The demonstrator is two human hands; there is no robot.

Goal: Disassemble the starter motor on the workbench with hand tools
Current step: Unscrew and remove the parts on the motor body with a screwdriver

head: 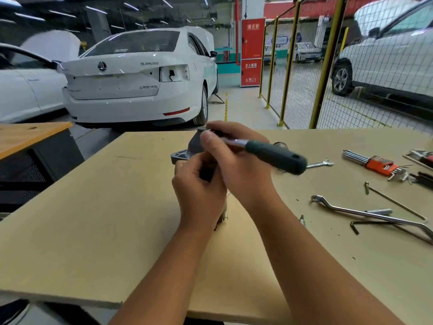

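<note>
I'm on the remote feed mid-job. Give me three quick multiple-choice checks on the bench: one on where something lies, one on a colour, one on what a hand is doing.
1. Where does the hex key set in its orange holder lie?
A. right side of the workbench
B. left side
C. on the floor

2. What colour is the ratchet handle?
A. red
B. yellow
C. dark green

3. What is the right hand doing?
A. lying flat on the bench
B. gripping the ratchet at its head
C. picking up a spanner

Answers: 1 A, it sits among the loose tools at the right. 2 C, the grip is dark green. 3 B, its fingers curl round the ratchet over the starter motor, which the left hand steadies.
</note>
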